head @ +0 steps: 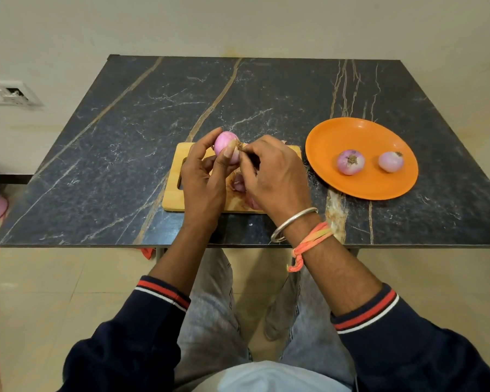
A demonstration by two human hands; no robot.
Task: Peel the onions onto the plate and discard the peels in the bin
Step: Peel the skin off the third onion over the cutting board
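Two peeled onions (350, 162) rest on the orange plate (359, 131) at right; the left hand (203, 176) grips a third onion (224, 142), the right hand (275, 176) pinches its root, peels (239, 183) unbinned.

Your table (125, 137) was black stone, veined white and tan. On the right, the plate (351, 131) showed bright orange, its two onions (350, 162) (391, 161) pale purple with white streaks. At centre, the onion (226, 142) was glossy pink-purple, the board (173, 199) pale wood. Your navy sleeves (125, 349) carried red and white cuff stripes; a silver bangle (292, 223) and orange thread (309, 241) ringed your right wrist.
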